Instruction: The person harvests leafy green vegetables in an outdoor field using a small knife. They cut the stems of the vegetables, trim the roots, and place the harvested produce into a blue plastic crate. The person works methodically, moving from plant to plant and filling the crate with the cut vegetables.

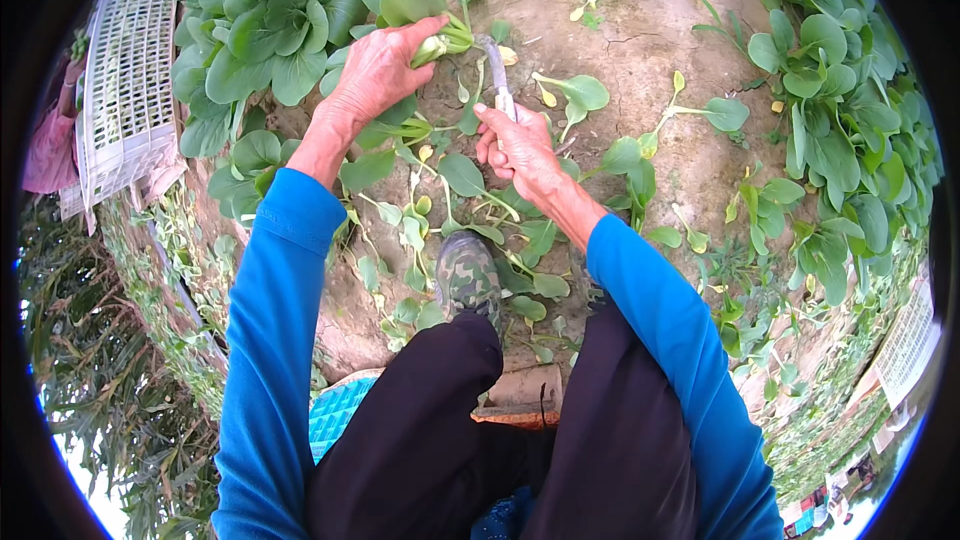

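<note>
My left hand [382,71] grips the stalks of a leafy green plant [454,36], which looks like bok choy, its leaves pointing up and away. In my right hand [521,142] is the pale handle of a small curved knife [495,64]. The blade's tip is at the base of the held stalks; whether it touches them I cannot tell. Left of my left hand grow big leafy greens [289,22]. Cut-off leaves [585,92] lie on the soil around and below both hands.
More greens [847,120] grow along the right. White plastic crates [131,75] stand at the far left beside a person in pink [51,146]; another crate [909,345] is far right. A turquoise basket [341,409] and my camouflage shoe [469,274] are below.
</note>
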`<action>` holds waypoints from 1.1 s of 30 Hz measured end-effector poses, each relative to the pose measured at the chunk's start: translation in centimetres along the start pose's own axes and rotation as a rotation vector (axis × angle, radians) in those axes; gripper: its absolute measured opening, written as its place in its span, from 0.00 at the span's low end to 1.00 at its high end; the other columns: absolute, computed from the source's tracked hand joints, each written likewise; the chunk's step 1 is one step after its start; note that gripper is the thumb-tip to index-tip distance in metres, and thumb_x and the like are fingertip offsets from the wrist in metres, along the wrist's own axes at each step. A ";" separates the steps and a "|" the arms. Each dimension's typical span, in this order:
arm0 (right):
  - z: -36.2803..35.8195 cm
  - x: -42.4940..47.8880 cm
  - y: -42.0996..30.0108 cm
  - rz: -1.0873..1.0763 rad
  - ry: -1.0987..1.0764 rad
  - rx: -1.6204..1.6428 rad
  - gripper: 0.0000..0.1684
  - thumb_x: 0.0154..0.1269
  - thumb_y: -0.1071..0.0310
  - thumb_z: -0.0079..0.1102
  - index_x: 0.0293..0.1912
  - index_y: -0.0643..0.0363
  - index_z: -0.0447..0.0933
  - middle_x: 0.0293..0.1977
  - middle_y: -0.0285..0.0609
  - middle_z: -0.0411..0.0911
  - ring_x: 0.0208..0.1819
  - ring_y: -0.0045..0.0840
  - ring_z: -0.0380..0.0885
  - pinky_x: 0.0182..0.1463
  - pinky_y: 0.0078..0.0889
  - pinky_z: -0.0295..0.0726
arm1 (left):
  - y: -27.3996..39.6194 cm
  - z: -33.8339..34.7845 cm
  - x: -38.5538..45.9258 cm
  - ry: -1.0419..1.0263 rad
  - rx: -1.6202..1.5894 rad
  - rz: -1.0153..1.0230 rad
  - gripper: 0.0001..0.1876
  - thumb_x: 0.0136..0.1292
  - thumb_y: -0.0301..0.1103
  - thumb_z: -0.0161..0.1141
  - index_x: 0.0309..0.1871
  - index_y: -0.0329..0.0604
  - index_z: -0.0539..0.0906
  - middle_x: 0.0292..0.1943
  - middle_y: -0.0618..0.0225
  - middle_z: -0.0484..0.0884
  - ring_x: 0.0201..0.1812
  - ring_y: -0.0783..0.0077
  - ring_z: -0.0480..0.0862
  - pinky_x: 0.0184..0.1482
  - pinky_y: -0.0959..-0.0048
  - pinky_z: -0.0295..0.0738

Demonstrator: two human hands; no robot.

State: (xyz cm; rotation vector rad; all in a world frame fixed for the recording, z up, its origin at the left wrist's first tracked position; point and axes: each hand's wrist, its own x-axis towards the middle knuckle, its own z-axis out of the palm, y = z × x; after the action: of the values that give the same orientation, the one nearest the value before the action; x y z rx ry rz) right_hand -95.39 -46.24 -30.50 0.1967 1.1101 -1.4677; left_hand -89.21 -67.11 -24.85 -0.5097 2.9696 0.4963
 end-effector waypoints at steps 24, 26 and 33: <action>3.1 0.7 3.9 -0.116 0.206 -0.206 0.11 0.70 0.67 0.61 0.32 0.59 0.71 0.16 0.33 0.70 0.12 0.15 0.65 0.12 0.20 0.57 | -2.3 2.0 -4.3 0.234 -0.403 -0.131 0.24 0.55 0.30 0.71 0.57 0.49 0.82 0.46 0.56 0.88 0.44 0.54 0.88 0.49 0.67 0.83; 3.2 0.0 2.9 -0.119 0.195 -0.140 0.10 0.69 0.65 0.64 0.37 0.60 0.74 0.17 0.35 0.72 0.12 0.13 0.65 0.13 0.17 0.56 | -1.6 1.0 -4.9 0.287 -0.455 -0.164 0.24 0.56 0.29 0.72 0.58 0.47 0.82 0.48 0.58 0.88 0.45 0.63 0.89 0.51 0.70 0.82; 5.8 -2.5 -3.8 -0.408 0.076 -0.001 0.12 0.70 0.61 0.65 0.42 0.57 0.74 0.22 0.39 0.79 0.13 0.09 0.63 0.14 0.14 0.57 | 1.0 -2.8 -8.4 0.444 -0.599 -0.166 0.26 0.55 0.21 0.72 0.60 0.43 0.82 0.51 0.68 0.86 0.50 0.79 0.82 0.56 0.77 0.77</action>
State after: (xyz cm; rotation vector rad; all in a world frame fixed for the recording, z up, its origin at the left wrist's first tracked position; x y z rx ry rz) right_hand -95.21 -49.36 -23.83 0.0238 1.2628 -1.8316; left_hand -81.73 -64.55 -20.78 -1.0220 3.0876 1.4343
